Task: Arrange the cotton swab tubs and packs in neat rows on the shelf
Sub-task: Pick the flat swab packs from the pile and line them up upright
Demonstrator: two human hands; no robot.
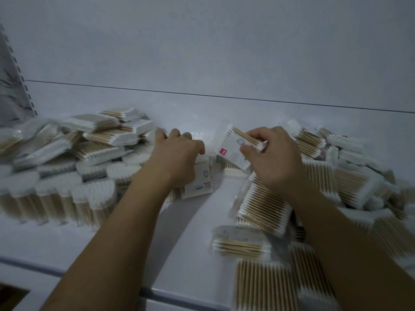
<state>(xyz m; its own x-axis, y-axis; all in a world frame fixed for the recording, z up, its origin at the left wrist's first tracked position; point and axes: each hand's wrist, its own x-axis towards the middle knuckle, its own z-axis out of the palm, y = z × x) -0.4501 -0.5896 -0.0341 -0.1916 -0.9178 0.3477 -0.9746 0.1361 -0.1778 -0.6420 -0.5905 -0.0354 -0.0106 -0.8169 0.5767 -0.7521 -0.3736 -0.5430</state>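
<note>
White shelf (pixel 197 221) carries loose heaps of swab packs (pixel 265 209) on both sides, tubs (pixel 94 198) front left; left hand (pixel 179 153) curls its fingers (pixel 174 133) over upright packs (pixel 199 180) at centre; right hand (pixel 274 158) pinches a tilted pack (pixel 233 147) just above them; red square logo, writing unreadable.

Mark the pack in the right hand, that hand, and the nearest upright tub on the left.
Held pack (pixel 232 150): head view, printed label face.
Right hand (pixel 277 160): head view, back of hand.
Nearest tub (pixel 95 195): head view, white swab-tip top.
</note>
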